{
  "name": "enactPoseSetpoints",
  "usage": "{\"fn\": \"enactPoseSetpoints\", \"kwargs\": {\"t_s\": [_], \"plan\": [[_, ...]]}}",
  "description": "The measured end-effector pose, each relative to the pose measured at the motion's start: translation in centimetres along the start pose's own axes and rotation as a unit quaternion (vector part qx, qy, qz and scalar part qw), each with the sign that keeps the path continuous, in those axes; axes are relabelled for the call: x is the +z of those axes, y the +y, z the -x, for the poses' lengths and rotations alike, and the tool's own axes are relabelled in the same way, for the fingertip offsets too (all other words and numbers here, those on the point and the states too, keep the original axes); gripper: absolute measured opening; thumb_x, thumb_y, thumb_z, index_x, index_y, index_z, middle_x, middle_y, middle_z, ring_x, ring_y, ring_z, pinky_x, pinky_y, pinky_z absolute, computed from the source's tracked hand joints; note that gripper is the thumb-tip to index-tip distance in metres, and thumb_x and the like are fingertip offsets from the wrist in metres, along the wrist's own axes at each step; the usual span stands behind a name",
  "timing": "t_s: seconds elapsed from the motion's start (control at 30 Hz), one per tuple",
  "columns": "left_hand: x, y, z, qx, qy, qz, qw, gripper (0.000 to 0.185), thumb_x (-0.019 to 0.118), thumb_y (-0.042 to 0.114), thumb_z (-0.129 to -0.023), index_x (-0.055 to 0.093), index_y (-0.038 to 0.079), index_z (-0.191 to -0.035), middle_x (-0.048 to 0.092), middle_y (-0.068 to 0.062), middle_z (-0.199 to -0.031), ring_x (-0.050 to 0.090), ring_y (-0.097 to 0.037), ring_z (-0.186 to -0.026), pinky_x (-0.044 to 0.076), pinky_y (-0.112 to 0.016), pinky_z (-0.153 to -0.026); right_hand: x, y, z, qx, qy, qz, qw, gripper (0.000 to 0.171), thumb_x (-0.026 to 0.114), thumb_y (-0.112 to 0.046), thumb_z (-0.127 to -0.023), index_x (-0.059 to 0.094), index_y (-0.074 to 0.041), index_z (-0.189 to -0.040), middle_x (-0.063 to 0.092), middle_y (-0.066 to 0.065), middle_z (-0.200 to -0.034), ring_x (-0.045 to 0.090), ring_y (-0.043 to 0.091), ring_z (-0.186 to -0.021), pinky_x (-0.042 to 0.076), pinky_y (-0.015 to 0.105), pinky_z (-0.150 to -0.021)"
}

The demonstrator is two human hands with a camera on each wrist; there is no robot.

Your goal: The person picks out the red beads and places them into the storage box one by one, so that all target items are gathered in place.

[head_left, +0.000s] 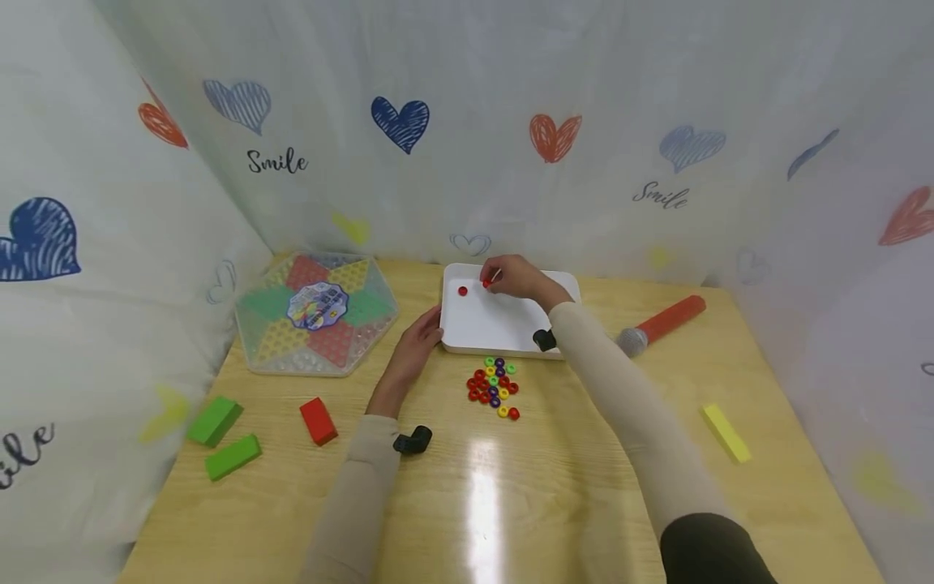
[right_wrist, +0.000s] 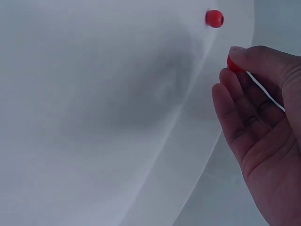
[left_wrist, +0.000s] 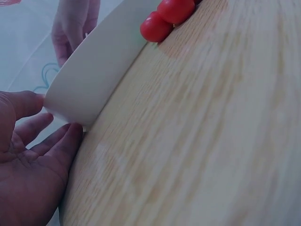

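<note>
A white tray [head_left: 481, 328] lies at the back middle of the wooden table, with one red bead [head_left: 463, 291] inside near its far left corner. Over the tray's far edge, my right hand [head_left: 514, 277] pinches a second red bead [head_left: 486, 282] at its fingertips; in the right wrist view that held bead [right_wrist: 233, 63] shows just behind my fingers [right_wrist: 237, 113], near the lying bead [right_wrist: 214, 18]. My left hand [head_left: 416, 345] rests with straight fingers [left_wrist: 51, 141] against the tray's left corner [left_wrist: 70, 101]. A pile of several coloured beads [head_left: 494, 386] sits in front of the tray.
A hexagonal checkers board [head_left: 315, 312] lies at the back left. Two green blocks [head_left: 213, 420] and a red block [head_left: 318, 421] sit front left, a yellow block [head_left: 726, 433] at the right, a red-handled microphone [head_left: 660, 323] beside the tray. Heart-print curtains enclose the table.
</note>
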State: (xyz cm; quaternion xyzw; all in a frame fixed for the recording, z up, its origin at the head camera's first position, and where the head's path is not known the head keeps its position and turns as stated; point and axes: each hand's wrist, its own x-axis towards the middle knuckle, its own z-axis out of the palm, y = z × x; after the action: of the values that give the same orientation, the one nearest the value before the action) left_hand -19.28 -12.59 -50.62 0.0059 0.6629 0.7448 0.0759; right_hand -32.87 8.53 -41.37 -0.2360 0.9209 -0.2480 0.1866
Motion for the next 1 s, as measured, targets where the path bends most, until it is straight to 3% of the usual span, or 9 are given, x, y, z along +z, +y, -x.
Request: {"fn": "enactPoseSetpoints", "kwargs": {"t_s": [0.33,0.53,0.77,1.0], "plan": [[1.2,-1.3,1.4,-0.005,-0.020,0.020,0.9996,0.050,0.048,0.008,-0.101,0.036,0.010,-0.149,0.037,-0.012,-0.152,0.037,-0.024,-0.139,0.034,-0.038,-0.114,3.0,1.1,0.3,0.008,-0.020,0.032,0.999,0.016,0.067,-0.001,-0.089,0.068,-0.008,-0.103,0.064,0.006,-0.102,0.056,0.023,-0.096,0.052,0.034,-0.094],[1.3,-1.2,1.7,-0.006,-0.034,0.018,0.9992,0.051,0.047,0.008,-0.101,0.034,0.010,-0.150,0.035,-0.012,-0.153,0.035,-0.024,-0.140,0.032,-0.039,-0.115,3.8,1.6,0.6,0.008,-0.025,0.056,0.998,0.016,0.066,-0.001,-0.089,0.067,-0.009,-0.103,0.064,0.006,-0.102,0.057,0.023,-0.097,0.050,0.034,-0.094],[0.9,-1.5,1.2,-0.001,-0.024,0.007,0.9997,0.050,0.047,0.009,-0.102,0.034,0.011,-0.150,0.036,-0.010,-0.153,0.037,-0.022,-0.139,0.034,-0.036,-0.114,3.1,1.2,1.1,0.013,-0.015,0.041,0.999,0.031,0.067,-0.003,-0.089,0.063,-0.008,-0.120,0.062,0.009,-0.117,0.058,0.025,-0.107,0.051,0.036,-0.096],[-0.3,-0.2,0.0,0.017,-0.019,0.004,0.9997,0.051,0.048,0.009,-0.102,0.034,0.011,-0.150,0.035,-0.011,-0.153,0.036,-0.023,-0.140,0.033,-0.038,-0.114,1.1,-0.1,3.3,-0.057,0.017,0.059,0.997,0.038,0.068,-0.009,-0.089,0.059,-0.006,-0.126,0.059,0.012,-0.123,0.058,0.025,-0.110,0.054,0.037,-0.091]]}}
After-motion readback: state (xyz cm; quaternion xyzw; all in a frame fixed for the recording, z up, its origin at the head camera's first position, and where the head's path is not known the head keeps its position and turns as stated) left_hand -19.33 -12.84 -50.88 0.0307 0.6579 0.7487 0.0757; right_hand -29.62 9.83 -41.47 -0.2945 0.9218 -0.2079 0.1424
